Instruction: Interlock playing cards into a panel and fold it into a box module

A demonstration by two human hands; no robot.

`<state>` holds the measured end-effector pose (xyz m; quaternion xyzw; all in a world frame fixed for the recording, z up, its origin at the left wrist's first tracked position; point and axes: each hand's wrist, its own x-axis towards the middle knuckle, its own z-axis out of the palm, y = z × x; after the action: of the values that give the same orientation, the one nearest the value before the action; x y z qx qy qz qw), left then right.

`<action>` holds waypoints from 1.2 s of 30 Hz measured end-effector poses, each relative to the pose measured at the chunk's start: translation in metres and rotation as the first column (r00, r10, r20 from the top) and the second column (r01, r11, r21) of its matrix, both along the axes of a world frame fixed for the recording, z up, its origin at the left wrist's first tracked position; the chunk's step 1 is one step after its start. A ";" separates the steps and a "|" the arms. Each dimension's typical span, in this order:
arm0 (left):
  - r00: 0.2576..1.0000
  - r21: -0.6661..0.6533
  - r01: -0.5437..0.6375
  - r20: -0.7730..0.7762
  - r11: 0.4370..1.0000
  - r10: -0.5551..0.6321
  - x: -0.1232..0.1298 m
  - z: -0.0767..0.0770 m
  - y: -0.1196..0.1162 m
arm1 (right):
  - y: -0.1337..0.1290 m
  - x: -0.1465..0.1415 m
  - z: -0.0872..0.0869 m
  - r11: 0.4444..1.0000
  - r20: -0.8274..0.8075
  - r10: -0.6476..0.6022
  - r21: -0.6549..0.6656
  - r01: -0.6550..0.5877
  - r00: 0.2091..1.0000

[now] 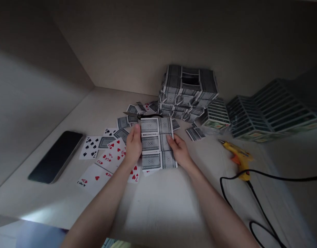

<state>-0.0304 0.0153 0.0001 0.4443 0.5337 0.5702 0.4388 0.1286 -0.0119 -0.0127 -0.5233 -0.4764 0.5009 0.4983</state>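
Observation:
Between my two hands is a panel of joined playing cards (pixel 151 143), its patterned grey backs facing up. My left hand (pixel 134 144) grips its left edge, thumb on top. On the opposite edge, my right hand (pixel 180 150) is closed with the thumb over the face; the fingers beneath are hidden. Loose playing cards (pixel 90 147) lie spread to the left and partly under the panel, some face up with hearts and spades. Just behind the panel rests a pair of scissors (pixel 140 116), partly covered by it.
A box-like structure built of cards (pixel 187 91) stands against the back wall. Green card-box stacks (pixel 266 110) are at the right. A yellow glue gun (pixel 238 156) with a looping black cord (pixel 260 199) lies nearer. A black phone (pixel 56 156) lies at the left.

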 end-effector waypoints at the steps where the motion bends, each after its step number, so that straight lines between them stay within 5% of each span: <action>1: 0.999 -0.023 0.040 0.023 0.999 -0.040 0.000 0.000 -0.001 | 0.001 0.000 -0.001 1.000 -0.005 -0.022 0.006 0.022 1.000; 12: 0.935 -0.060 0.354 0.029 0.933 -0.353 0.007 -0.001 -0.008 | 0.003 0.002 0.002 0.990 -0.027 -0.126 0.066 0.128 0.992; 16: 0.977 -0.032 0.184 -0.105 0.982 -0.187 0.010 -0.003 -0.007 | 0.001 -0.002 -0.001 0.992 0.131 -0.108 0.073 0.099 0.985; 21: 0.921 0.064 0.055 -0.388 0.996 -0.025 0.013 -0.005 -0.008 | -0.003 -0.005 -0.003 0.987 0.235 -0.144 0.108 0.122 0.961; 27: 0.846 0.078 0.003 -0.532 0.997 0.039 0.015 -0.002 -0.010 | -0.001 -0.004 -0.003 0.983 0.169 -0.165 0.105 0.149 0.972; 36: 0.837 0.079 -0.016 -0.544 0.997 0.057 0.014 0.001 -0.009 | -0.002 -0.003 0.000 0.985 0.081 -0.162 0.074 0.156 0.984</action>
<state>-0.0166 0.0061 0.0008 0.5932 0.6243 0.4471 0.2418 0.1254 -0.0142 -0.0124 -0.5637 -0.4710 0.4200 0.5330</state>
